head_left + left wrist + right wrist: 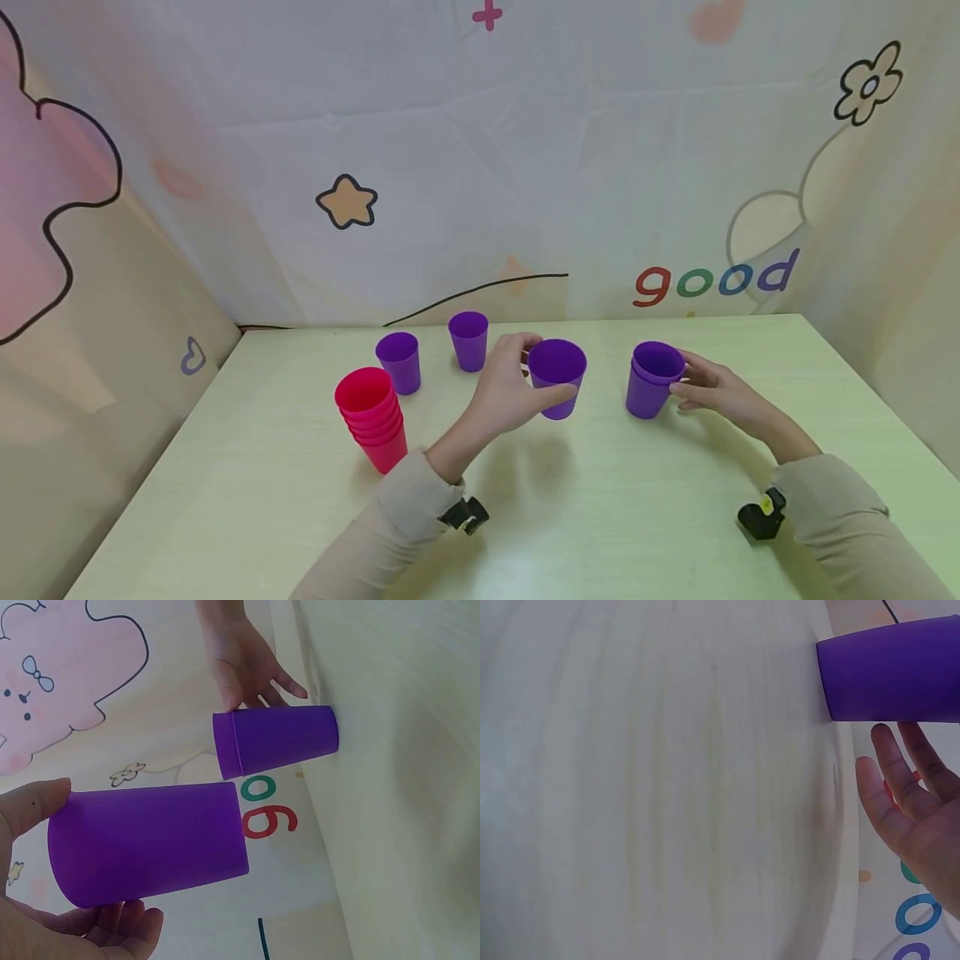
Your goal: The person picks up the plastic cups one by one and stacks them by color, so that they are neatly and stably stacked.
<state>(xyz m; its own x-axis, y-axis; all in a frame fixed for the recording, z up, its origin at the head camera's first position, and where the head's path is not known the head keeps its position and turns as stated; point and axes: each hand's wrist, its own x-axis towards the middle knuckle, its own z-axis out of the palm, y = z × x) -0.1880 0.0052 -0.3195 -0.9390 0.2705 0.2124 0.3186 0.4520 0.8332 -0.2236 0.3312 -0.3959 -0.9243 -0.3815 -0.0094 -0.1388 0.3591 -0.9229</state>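
In the head view my left hand (510, 383) holds a purple cup (557, 392) upright above the table, thumb along its front and fingers behind. The left wrist view shows that lifted cup (150, 844) between thumb and fingers. To its right, two nested purple cups (649, 396) stand on the table. My right hand (720, 396) is at the right side of this stack, fingertips right by the upper cup's wall. Seen from the right wrist, the right-hand fingers (900, 776) are extended and spread beside the purple stack (892, 675).
Left of my left hand stands a stack of several nested red cups (378, 425). Behind it are two single purple cups, one nearer (401, 364) and one farther back (470, 343). A printed cloth backdrop (480, 192) rises behind the pale table (600, 517).
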